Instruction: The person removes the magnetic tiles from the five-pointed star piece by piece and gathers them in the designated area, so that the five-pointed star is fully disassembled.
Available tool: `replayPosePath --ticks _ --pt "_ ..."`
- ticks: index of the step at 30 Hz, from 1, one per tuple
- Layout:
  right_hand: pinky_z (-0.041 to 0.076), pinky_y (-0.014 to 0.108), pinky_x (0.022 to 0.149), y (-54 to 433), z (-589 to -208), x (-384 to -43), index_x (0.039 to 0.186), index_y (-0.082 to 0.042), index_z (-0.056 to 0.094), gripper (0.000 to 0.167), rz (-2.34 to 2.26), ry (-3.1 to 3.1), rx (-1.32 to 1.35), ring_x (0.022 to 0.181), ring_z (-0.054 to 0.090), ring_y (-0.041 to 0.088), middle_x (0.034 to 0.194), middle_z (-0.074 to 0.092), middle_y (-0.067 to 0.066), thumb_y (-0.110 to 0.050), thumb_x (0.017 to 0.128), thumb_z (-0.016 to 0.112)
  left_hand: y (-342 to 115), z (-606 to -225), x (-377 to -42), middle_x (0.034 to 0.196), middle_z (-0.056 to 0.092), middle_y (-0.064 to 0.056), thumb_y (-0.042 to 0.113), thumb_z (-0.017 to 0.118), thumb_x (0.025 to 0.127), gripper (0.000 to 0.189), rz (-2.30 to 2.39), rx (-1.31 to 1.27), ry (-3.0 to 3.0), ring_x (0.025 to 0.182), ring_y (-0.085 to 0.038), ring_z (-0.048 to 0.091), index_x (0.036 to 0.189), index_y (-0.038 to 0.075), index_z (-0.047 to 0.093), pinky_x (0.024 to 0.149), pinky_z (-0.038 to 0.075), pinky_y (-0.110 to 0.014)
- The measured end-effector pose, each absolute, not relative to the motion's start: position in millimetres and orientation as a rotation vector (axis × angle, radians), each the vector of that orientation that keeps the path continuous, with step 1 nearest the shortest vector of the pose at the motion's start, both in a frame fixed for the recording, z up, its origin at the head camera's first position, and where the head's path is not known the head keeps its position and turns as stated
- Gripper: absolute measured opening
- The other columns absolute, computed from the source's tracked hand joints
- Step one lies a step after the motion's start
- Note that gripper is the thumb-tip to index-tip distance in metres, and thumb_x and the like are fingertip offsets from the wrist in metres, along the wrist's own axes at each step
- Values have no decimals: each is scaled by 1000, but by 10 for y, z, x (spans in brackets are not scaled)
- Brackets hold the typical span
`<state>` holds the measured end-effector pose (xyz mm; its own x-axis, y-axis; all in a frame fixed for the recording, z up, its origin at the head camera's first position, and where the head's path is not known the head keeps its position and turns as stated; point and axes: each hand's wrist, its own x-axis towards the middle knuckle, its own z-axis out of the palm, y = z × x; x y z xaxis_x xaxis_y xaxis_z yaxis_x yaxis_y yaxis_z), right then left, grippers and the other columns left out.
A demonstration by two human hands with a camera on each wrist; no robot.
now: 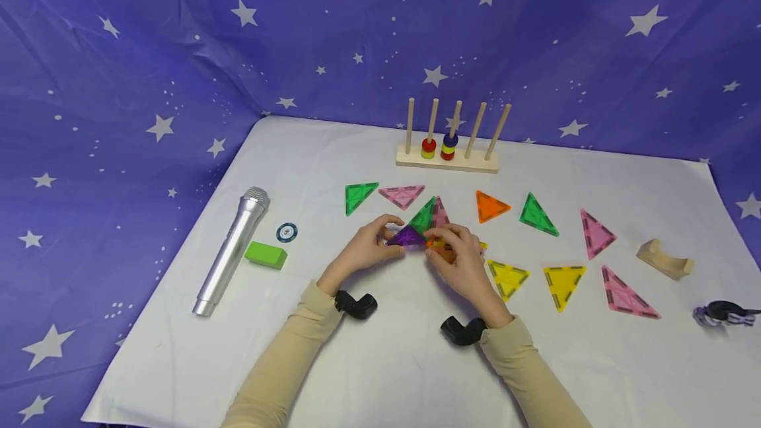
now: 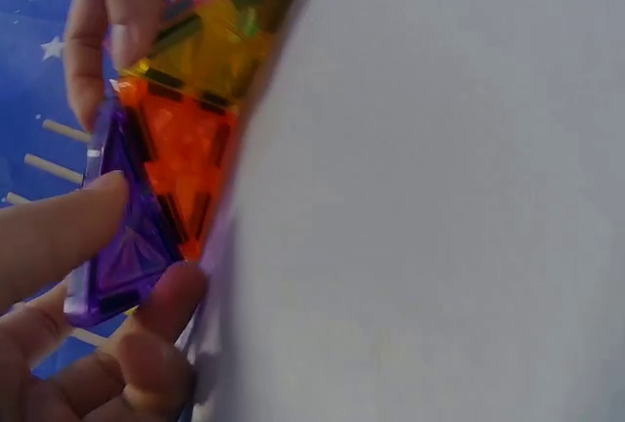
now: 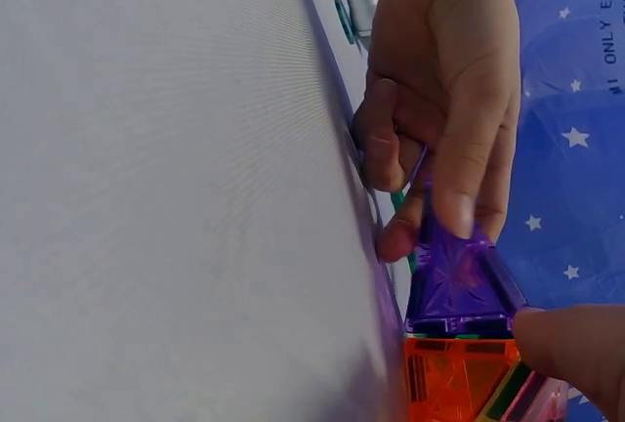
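My left hand (image 1: 364, 248) pinches a purple translucent triangular magnetic tile (image 1: 407, 236) between thumb and fingers. That tile stands tilted, its edge against an orange triangular tile (image 2: 190, 153), as the left wrist view shows. A yellow tile (image 2: 210, 56) joins the orange one on its other side. With curled fingers, my right hand (image 1: 466, 266) holds the joined tiles around the orange piece, one fingertip close to the purple tile's corner. Behind them are a green tile (image 1: 421, 219) and a pink tile (image 1: 440, 211), side by side. My right hand partly covers the orange and yellow tiles.
Several loose triangular tiles lie around, including an orange one (image 1: 491, 207) and a yellow one (image 1: 563, 284). A wooden peg stand (image 1: 410, 160) with rings is at the back. Left are a silver microphone (image 1: 232, 253), green block (image 1: 265, 255) and chip (image 1: 287, 232); right, a wooden piece (image 1: 664, 261).
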<state>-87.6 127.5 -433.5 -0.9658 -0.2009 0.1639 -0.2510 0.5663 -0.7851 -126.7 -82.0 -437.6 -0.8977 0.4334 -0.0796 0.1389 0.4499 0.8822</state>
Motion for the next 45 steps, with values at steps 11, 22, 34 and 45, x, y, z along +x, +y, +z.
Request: replayPosePath --ticks 11,22,34,45 --pt "25 51 87 1273 -4364 -873 109 -18 64 25 1407 -2702 368 114 32 34 124 44 12 -19 84 64 -806 -4435 -1270 69 58 -7 14 61 87 24 1784 97 1898 49 -13 40 108 2 63 42 29 -21" --pt "24 50 87 1272 -4368 -886 109 -17 64 24 1410 -2684 389 113 33 32 123 46 10 -18 85 64 -953 -4387 -1317 70 58 2 4 62 84 30 1891 87 1751 49 -8 35 113 -4 58 44 27 -20" --pt "23 50 86 1289 -4373 -880 110 -18 64 26 1428 -2685 379 113 33 32 123 45 10 -17 84 64 -1333 -4261 -1620 90 49 0 12 58 89 30 2283 -462 2115 51 -6 41 119 7 58 42 30 -17" --pt "23 50 87 1295 -4384 -884 110 -20 64 26 1422 -2683 394 115 32 31 124 45 10 -16 84 64 -1573 -4312 -1795 112 54 -18 0 49 90 36 1745 -499 2639 67 -19 54 125 5 51 52 42 -22"
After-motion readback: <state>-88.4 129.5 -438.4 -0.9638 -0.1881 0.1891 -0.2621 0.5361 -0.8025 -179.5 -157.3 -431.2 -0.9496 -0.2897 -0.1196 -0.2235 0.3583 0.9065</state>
